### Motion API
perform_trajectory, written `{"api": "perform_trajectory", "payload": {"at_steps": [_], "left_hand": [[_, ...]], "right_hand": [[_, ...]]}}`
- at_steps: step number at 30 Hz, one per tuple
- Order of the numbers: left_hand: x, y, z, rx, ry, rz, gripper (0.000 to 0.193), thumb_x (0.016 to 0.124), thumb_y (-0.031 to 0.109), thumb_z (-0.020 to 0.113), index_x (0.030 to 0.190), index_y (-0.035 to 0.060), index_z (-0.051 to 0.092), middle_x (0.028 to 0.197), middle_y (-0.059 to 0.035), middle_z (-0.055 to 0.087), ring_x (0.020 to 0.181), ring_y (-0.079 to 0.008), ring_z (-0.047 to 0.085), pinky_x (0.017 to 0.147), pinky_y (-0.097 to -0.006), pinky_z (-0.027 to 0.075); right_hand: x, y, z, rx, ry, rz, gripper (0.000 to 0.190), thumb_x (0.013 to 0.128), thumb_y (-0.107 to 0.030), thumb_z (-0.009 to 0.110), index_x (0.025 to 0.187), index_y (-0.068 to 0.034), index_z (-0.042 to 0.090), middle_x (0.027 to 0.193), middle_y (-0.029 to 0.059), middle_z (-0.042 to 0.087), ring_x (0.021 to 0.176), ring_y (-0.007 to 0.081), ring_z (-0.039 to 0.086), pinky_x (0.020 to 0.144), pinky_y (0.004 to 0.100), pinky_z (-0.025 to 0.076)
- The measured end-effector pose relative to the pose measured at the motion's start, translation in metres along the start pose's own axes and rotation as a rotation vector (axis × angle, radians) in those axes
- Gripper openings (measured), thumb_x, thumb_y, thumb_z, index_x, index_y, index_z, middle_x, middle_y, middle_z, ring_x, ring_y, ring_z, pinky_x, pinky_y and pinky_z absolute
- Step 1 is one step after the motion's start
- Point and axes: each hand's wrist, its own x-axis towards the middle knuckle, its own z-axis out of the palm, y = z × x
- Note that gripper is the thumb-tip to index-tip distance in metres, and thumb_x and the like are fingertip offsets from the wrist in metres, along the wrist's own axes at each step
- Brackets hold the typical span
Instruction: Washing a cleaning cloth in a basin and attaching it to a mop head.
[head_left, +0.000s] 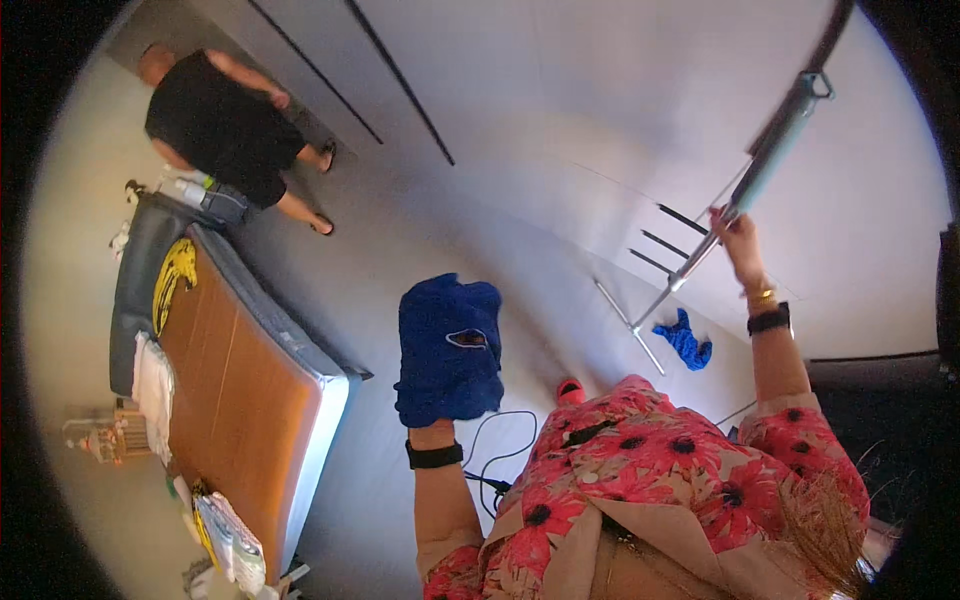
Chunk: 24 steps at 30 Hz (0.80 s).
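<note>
A dark blue cloth garment (442, 345) covers my left hand. A small white-edged opening in the cloth shows a bit of brown inside, and the fingers themselves are hidden. My right hand (739, 244) is raised at the right, its fingers around a silver metal pole (697, 259). Above the hand, the pole carries a long board with a pale teal edge (761, 176). Its foot ends in a crossbar (630, 328) on the floor. Beside that foot lies a crumpled bright blue cloth (685, 341).
At left stands a bed with a brown mat (232, 375), a yellow banana-shaped cushion (174, 285) and folded cloths (232, 540). A person in black (217, 127) is beyond its headboard. A black cable (491, 484) loops over the floor (360, 277) by my left forearm.
</note>
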Motion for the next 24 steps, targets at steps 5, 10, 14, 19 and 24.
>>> {"api": "perform_trajectory", "payload": {"at_steps": [5,10,14,19,24], "left_hand": [[0.021,-0.011,-0.05,-0.359,0.216,-0.092,0.057,0.08,0.045,0.053,0.126,0.0131,0.043,0.128,-0.0102,0.046,0.116,-0.025,0.044,0.095,-0.0358,0.037],[0.046,0.002,-0.114,-1.032,0.353,-0.025,0.055,0.08,0.044,0.053,0.124,0.0127,0.045,0.125,-0.0103,0.047,0.114,-0.025,0.046,0.094,-0.0355,0.038],[0.074,0.005,-0.16,-1.188,0.378,0.051,0.053,0.08,0.043,0.053,0.123,0.0125,0.046,0.124,-0.0103,0.049,0.112,-0.0251,0.047,0.093,-0.0353,0.039],[0.12,-0.013,-0.207,-1.224,0.36,0.105,0.051,0.081,0.042,0.053,0.121,0.0121,0.048,0.122,-0.0104,0.051,0.11,-0.0251,0.049,0.091,-0.035,0.04],[0.159,-0.047,-0.237,-1.217,0.284,0.08,0.049,0.081,0.041,0.054,0.12,0.0117,0.049,0.119,-0.0105,0.053,0.108,-0.0251,0.05,0.09,-0.0347,0.041]], "right_hand": [[-0.055,-0.016,0.104,-0.118,-0.587,-0.095,0.015,0.081,-0.016,0.057,0.091,-0.005,0.058,0.07,0.0005,0.055,0.061,0.0104,0.047,0.057,0.0268,0.042],[-0.08,-0.063,0.203,-0.3,-0.827,-0.257,0.029,0.077,-0.018,0.058,0.098,-0.003,0.044,0.07,0.0201,0.056,0.068,0.0347,0.058,0.059,0.0429,0.043],[-0.088,-0.09,0.263,-0.393,-0.961,-0.252,0.032,0.077,-0.02,0.057,0.098,-0.003,0.039,0.072,0.0238,0.056,0.072,0.0419,0.056,0.06,0.0484,0.042],[-0.075,-0.097,0.327,-0.43,-1.054,-0.254,0.029,0.08,-0.023,0.054,0.095,-0.003,0.04,0.072,0.0237,0.057,0.069,0.0435,0.055,0.059,0.0508,0.041],[-0.049,-0.115,0.392,-0.414,-1.087,-0.246,0.031,0.08,-0.025,0.056,0.094,-0.001,0.042,0.072,0.0231,0.057,0.07,0.0428,0.056,0.06,0.0505,0.042]]}}
